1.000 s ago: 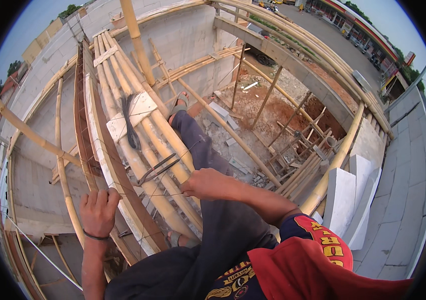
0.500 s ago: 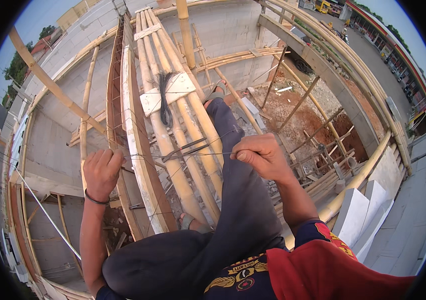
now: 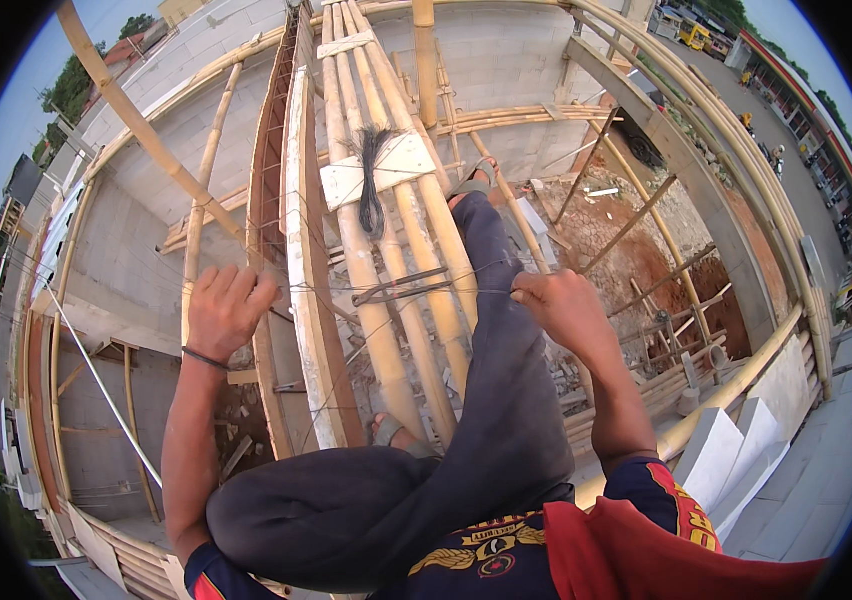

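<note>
My left hand point(image 3: 231, 318) is closed in a pinch beside the outer face of a long wooden formwork board point(image 3: 308, 270). To the right, my right hand point(image 3: 564, 308) is also pinched, above my trousered leg. Between the two hands runs a thin dark binding wire point(image 3: 491, 291), crossing the board; its far end at my left fingers is hard to make out. Pincers with dark handles point(image 3: 401, 287) lie across the bamboo poles point(image 3: 378, 335) between my hands. Farther off, a bundle of cut wire point(image 3: 371, 195) rests on a white-stained plank point(image 3: 408, 160) over those poles.
A reinforcement cage point(image 3: 271, 150) runs inside the formwork at left. An upright bamboo post point(image 3: 426, 70) stands ahead, and a slanted one point(image 3: 136, 115) crosses at left. White blocks point(image 3: 711, 445) stand at right. Below lies a rubble-strewn floor point(image 3: 606, 215), well under the poles.
The view has shifted, so the surroundings sit farther right. My left hand has risen a little, and my right hand has turned slightly, with the wire still stretched between them.
</note>
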Demonstrator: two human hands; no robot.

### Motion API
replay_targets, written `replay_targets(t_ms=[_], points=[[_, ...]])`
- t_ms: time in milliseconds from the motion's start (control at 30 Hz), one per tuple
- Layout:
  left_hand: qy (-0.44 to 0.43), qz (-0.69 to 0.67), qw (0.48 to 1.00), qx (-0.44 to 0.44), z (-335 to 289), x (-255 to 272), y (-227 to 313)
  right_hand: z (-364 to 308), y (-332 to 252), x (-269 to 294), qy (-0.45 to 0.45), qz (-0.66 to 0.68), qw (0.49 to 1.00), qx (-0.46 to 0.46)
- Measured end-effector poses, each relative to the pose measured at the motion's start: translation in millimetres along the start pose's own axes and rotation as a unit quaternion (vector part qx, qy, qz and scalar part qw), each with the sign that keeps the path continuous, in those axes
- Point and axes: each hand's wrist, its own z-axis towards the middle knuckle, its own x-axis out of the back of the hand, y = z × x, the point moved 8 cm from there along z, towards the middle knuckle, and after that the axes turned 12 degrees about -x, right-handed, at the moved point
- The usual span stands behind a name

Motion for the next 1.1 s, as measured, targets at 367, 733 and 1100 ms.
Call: replay_targets(t_ms=[367, 733, 1100], points=[[0.010, 0.017, 0.996, 0.082, -46, -12, -35, -8, 62, 25, -0.098, 0.521, 0.847, 0.031], [-0.020, 0.118, 0.985, 0.127, -91, -7, -73, -43, 24, -31, -0.389, 0.230, 0.878, 0.159], [-0.023, 0.197, 0.962, 0.187, -133, 6, -103, -17, 47, -27, -0.157, -0.006, 0.986, 0.047]])
